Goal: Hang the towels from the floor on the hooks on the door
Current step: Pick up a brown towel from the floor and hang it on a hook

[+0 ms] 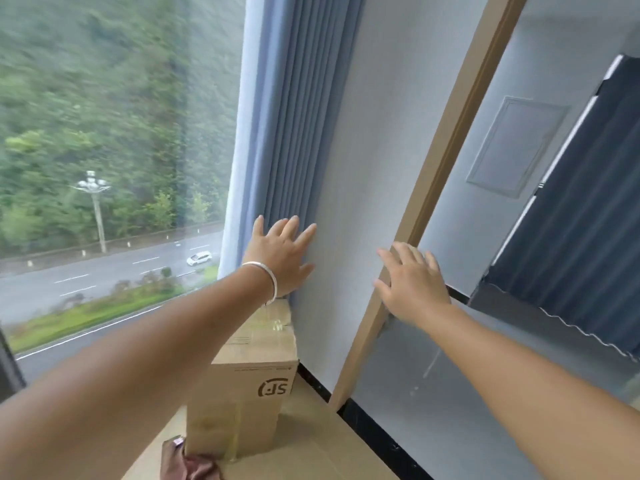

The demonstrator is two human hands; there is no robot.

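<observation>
A brown towel (194, 462) lies crumpled on the floor at the bottom edge, just left of a cardboard box. My left hand (282, 258) is stretched out with fingers spread, holding nothing, in front of the blue curtain and the white wall. My right hand (412, 278) is also out with straight fingers, empty, over the tan door frame (446, 168). No hooks and no door leaf show in this view.
A tall cardboard box (249, 386) stands on the floor against the white wall (374, 168). A blue curtain (294, 116) hangs beside a large window (114, 150). Through the doorway a dark curtain (581, 220) hangs on the right.
</observation>
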